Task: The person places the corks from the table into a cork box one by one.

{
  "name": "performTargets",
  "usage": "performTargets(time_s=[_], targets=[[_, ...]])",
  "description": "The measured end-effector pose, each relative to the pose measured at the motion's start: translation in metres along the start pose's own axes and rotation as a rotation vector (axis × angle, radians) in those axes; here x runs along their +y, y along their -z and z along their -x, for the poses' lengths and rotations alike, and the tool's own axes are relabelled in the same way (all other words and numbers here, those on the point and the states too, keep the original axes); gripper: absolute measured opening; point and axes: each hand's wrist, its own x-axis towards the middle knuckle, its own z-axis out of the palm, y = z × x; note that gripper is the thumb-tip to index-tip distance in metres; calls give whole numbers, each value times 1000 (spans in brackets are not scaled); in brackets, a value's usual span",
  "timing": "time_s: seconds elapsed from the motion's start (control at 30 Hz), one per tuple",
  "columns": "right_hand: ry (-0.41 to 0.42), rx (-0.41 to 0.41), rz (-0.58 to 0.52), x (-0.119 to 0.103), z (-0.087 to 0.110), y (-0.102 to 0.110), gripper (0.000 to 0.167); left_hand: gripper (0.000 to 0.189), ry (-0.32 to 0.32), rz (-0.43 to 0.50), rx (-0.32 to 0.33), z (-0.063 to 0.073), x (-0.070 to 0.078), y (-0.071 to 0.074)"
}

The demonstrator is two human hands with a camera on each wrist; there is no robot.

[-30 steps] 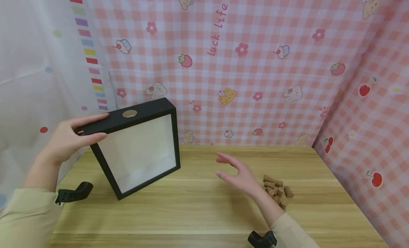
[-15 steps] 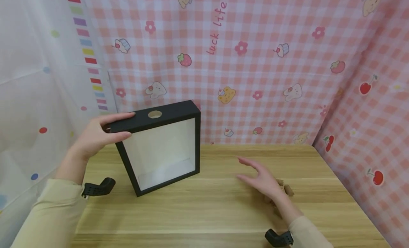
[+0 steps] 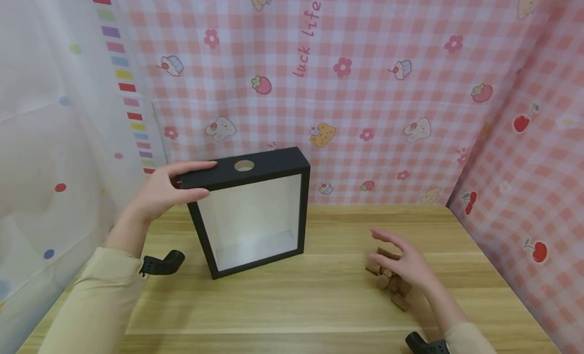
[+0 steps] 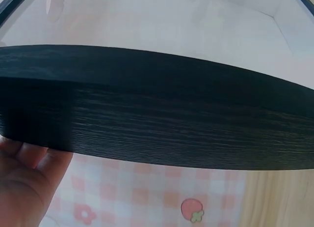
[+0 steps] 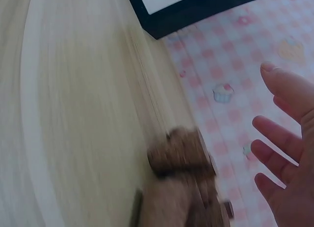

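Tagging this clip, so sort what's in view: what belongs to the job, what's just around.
Job:
shallow black-framed box, held by the left hand
brown cork-like cylinders, near the right hand

Surroundings:
wood-grain tabletop
pink checked cloth
black wrist cameras

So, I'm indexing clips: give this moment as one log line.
left hand: grips black box; right hand: empty, near corks; box: holed side up

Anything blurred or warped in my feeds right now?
Right wrist: the corks are smeared by blur, the right hand clearer. Left wrist: the long edges of the black box bow, probably lens distortion. Head: box crisp, lighting soft, no strong glare.
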Motion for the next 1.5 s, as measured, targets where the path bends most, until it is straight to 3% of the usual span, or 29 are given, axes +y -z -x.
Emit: performTargets(time_s=[0.23, 0.53, 0.73, 1.3, 1.5], targets=[[-26, 60, 165, 5, 19, 20, 54, 50, -43, -2, -33, -10, 0, -12], [-96, 117, 235, 19, 42, 44, 51, 51, -57, 31, -75, -21, 0, -25], [-135, 101, 262, 33, 52, 54, 51, 52, -76, 39, -94, -27, 3, -34], [-159, 134, 172, 58, 61, 47, 48, 53, -128, 91, -183, -43, 8, -53], [-161, 159, 219, 62, 60, 44, 46, 55, -137, 95, -201, -47, 9, -60]])
